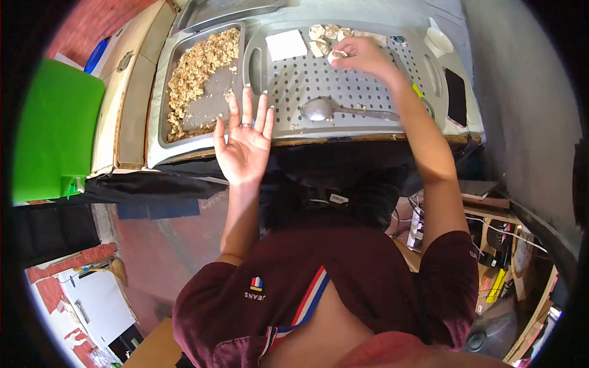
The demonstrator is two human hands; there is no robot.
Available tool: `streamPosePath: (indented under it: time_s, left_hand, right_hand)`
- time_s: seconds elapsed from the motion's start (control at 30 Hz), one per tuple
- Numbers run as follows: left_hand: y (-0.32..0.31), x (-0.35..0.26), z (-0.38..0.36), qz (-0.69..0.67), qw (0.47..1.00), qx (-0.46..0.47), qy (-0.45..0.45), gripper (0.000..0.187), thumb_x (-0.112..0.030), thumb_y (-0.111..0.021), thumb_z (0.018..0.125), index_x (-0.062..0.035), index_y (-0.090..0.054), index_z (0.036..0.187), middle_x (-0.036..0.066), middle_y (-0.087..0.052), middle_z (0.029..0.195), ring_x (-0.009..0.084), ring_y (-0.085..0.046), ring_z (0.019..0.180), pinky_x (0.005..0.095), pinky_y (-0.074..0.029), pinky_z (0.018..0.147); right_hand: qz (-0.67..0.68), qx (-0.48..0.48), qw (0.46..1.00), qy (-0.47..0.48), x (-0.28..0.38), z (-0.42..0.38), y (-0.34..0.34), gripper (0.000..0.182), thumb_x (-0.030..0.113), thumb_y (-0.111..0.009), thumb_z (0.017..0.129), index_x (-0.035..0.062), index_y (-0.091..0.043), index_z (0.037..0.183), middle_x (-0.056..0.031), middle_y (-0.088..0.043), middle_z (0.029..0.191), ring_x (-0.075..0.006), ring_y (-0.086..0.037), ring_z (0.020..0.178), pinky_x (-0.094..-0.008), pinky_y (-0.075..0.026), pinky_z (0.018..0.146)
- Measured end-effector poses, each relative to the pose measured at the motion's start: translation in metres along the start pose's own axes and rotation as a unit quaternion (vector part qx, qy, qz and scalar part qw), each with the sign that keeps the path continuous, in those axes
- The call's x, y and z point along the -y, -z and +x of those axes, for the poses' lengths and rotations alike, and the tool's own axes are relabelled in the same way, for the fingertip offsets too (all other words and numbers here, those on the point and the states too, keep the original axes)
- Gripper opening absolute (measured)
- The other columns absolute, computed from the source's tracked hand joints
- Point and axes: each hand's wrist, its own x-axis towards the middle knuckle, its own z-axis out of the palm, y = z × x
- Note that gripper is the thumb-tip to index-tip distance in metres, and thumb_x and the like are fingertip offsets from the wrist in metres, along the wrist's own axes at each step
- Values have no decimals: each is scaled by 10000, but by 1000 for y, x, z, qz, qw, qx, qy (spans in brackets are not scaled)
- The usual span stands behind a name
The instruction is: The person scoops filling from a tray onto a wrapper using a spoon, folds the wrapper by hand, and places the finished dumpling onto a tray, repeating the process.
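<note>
My left hand (pixel 243 147) is held palm up with its fingers spread, and nothing lies in it. It hovers at the counter's front edge, beside a metal tray (pixel 218 101) partly covered with crumbly brown filling (pixel 195 76). Over the far part of a grey perforated board (pixel 343 80), my right hand (pixel 368 58) pinches a small dumpling (pixel 337 56) of pale wrapper with brown filling showing on top. Several similar dumplings (pixel 317 32) stand grouped just beyond those fingers. To their left is a white square stack of wrappers (pixel 286 45). A metal spoon (pixel 319 109) rests nearer me on the board.
A white cup (pixel 438 42) with a utensil in it and a black phone (pixel 455 97) are at the right side. Another metal tray (pixel 215 11) sits at the back left. Left of the counter stands a green bin (pixel 55 129).
</note>
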Motion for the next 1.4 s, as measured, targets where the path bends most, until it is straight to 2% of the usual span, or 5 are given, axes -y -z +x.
streamPosePath:
  time_s: [0.13, 0.33, 0.63, 0.77, 1.4]
  left_hand:
    - [1, 0, 1, 4, 1000, 4, 10, 411, -292, -490, 923, -110, -491, 1291, 54, -327, 1470, 271, -208, 1393, 447, -194, 1142]
    - [2, 4, 2, 16, 1000, -3, 17, 401, -295, -459, 936, -115, -483, 1294, 53, -324, 1472, 275, -218, 1391, 448, -213, 1132]
    - [7, 1, 0, 7, 1000, -7, 20, 391, -285, -447, 943, -112, -481, 1292, 60, -350, 1457, 279, -240, 1382, 451, -216, 1130]
    - [6, -3, -1, -1, 1000, -23, 13, 392, -282, -446, 944, -110, -480, 1294, 59, -378, 1439, 279, -246, 1380, 452, -220, 1129]
    - [12, -7, -3, -4, 1000, -13, 13, 397, -281, -438, 943, -112, -475, 1301, 44, -385, 1434, 267, -270, 1369, 447, -234, 1126]
  right_hand:
    - [255, 83, 962, -52, 14, -6, 18, 507, 235, -702, 831, 48, -506, 1259, -37, -605, 1026, -89, -573, 876, -221, -488, 795]
    - [425, 190, 884, 54, 30, -23, 40, 369, 155, -583, 915, 54, -513, 1263, -30, -585, 1081, -64, -561, 895, -217, -477, 828]
    - [78, 62, 995, 25, 20, 2, 36, 323, 216, -706, 813, 45, -623, 1074, -48, -637, 912, -126, -598, 868, -265, -476, 752]
    - [-173, -70, 969, 165, 4, 16, 6, 263, 149, -740, 711, 66, -660, 947, -129, -660, 819, -267, -632, 811, -352, -477, 742]
    - [-333, -133, 932, 52, 11, 28, -9, 245, 198, -747, 704, 114, -679, 924, -141, -674, 846, -328, -645, 827, -432, -506, 726]
